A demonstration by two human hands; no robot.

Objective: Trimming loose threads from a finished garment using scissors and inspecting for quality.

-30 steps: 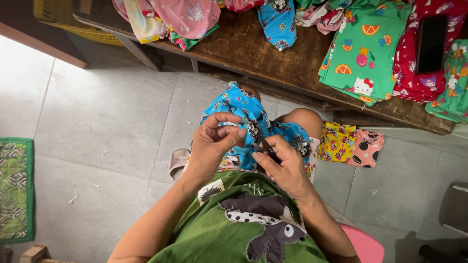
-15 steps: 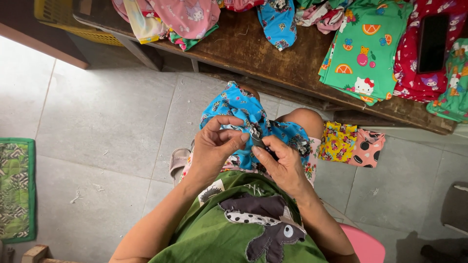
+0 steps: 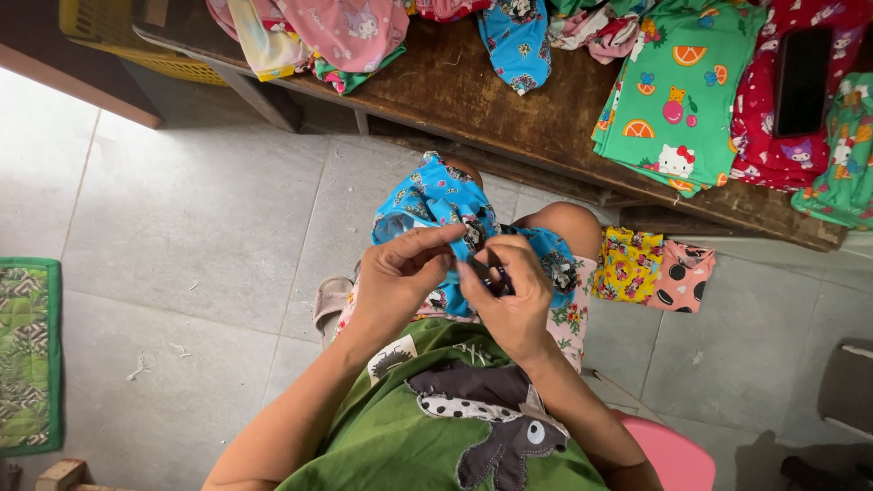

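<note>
Soft even daylight, seemingly sharp.

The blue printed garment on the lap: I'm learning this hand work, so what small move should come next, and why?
Probably snip right where the left hand pinches the blue printed garment taut. The right hand already holds a small dark tool, seemingly snips, against that pinched fold, both hands meeting over the cloth. The tool's tip is hidden, so this is a guess.

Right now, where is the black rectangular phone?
In the head view, the black rectangular phone lies at the upper right on the red printed cloth on the wooden bench, beside the green fruit-print garment.
</note>
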